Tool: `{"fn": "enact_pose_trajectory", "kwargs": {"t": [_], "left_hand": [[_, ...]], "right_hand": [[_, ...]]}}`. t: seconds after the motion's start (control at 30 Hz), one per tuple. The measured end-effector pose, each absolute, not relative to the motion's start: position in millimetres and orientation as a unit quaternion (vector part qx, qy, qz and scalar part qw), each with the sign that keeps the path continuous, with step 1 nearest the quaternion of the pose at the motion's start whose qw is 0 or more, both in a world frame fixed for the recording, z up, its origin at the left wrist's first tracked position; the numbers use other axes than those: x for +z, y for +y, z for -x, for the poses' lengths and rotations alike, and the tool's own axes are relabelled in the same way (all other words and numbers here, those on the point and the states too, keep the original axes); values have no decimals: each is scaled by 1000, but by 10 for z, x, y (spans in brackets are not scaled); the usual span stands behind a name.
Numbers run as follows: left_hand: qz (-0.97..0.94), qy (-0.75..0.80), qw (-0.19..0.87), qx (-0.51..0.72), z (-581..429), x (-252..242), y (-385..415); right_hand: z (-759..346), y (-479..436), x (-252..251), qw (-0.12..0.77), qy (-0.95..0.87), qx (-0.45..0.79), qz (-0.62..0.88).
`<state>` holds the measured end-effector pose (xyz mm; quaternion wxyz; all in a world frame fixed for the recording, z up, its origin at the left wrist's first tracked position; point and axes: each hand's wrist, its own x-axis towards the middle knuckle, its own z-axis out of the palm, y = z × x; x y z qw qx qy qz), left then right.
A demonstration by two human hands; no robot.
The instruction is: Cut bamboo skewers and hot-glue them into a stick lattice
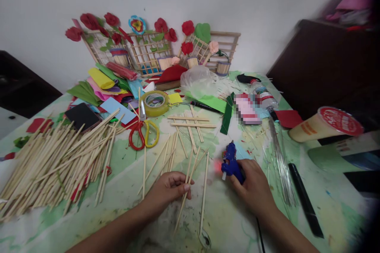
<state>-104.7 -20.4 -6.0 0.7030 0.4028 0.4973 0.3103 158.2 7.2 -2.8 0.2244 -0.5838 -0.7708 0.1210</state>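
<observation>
My left hand (pixel 171 188) is closed, with thumb and fingers pinching thin wooden sticks (pixel 190 170) that cross near their upper ends. In my right hand (pixel 255 185) is a blue hot glue gun (pixel 230 161), its nozzle pointing away from me and a pale glue stick end showing at its rear. Between the two hands one loose stick (pixel 204 189) lies on the table. Beyond them, several sticks lie crossed in a small grid (pixel 192 123). More loose sticks (pixel 166 156) are scattered just past my left hand.
A large heap of sticks (pixel 59 162) covers the left side. Scissors (pixel 143 132) and a tape roll (pixel 154 102) lie behind it. Wire strands (pixel 280 166), a black bar (pixel 305 199) and a sealed drink cup (pixel 325 123) are at right. Stick trellises with paper flowers (pixel 151 49) lean against the wall.
</observation>
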Motion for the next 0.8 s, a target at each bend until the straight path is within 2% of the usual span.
{"fn": "enact_pose_trajectory", "kwargs": {"t": [0.13,0.23,0.37,0.5,0.63,0.8], "left_hand": [[-404,503,698,310,1036,-49,-207],[-396,505,698,319,1029,-58,-212],[-371,502,692,363,1039,-38,-207],[-333,512,668,426,1099,7,-169],[-298,502,633,509,1187,19,-91],[-291,492,613,545,1246,6,-35]], "right_hand": [[-1581,84,-52,216,-768,105,594],[-1581,61,-66,258,-769,120,572],[-1554,-33,-35,346,-786,183,479],[-1439,-181,57,384,-821,240,348],[-1275,-333,104,335,-858,313,231],[-1140,-491,92,234,-874,379,192]]}}
